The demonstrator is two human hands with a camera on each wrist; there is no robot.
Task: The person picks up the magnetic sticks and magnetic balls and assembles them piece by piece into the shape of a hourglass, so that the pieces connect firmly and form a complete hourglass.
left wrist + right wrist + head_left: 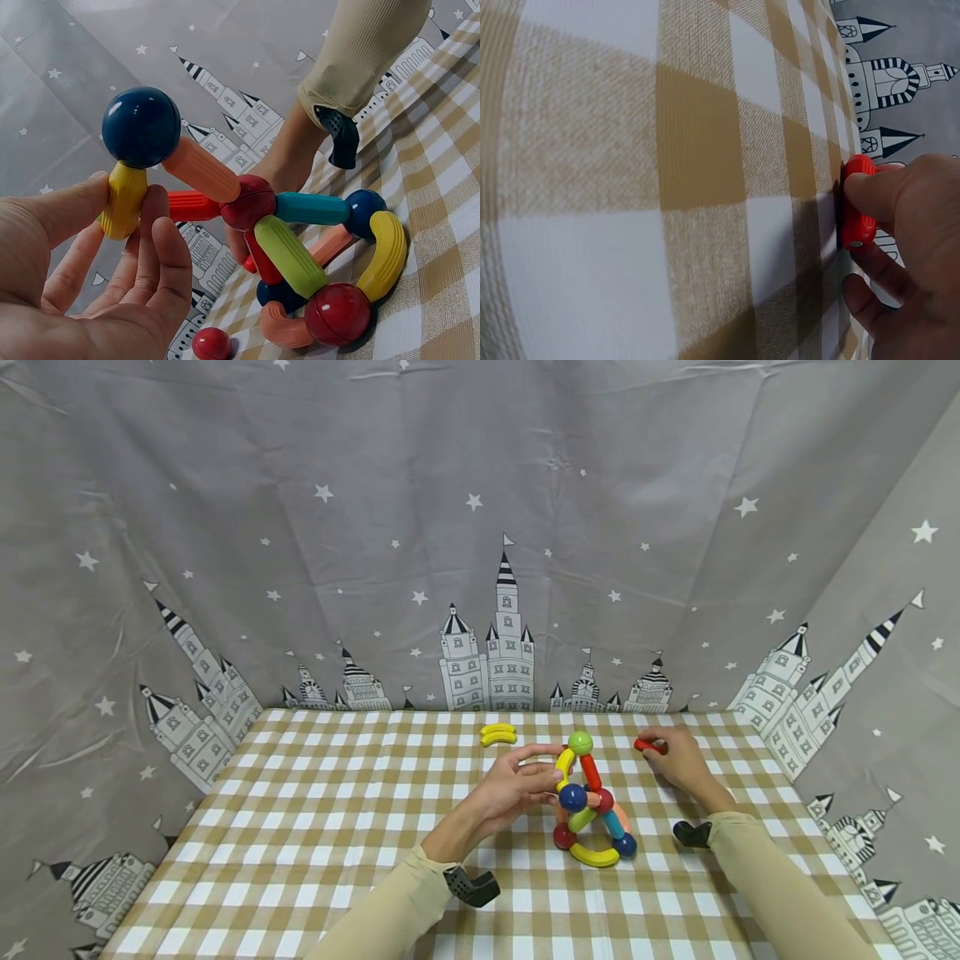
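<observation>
A frame of magnetic sticks and balls (615, 825) stands on the checked cloth, with a green ball (580, 742) at its top. My left hand (508, 792) pinches the yellow curved stick (124, 201) just under the dark blue ball (142, 126) in the left wrist view. Lower down, a red ball (248, 202) joins orange, red, teal and green sticks. To the right of the frame, my right hand (678, 762) pinches a red stick (859, 202) between thumb and fingers, close over the cloth.
Two yellow curved sticks (498, 734) lie side by side near the cloth's back edge. In the left wrist view, a red ball (212, 343) appears low beside the frame. A grey curtain (390, 568) printed with castles and stars surrounds the table (300, 827).
</observation>
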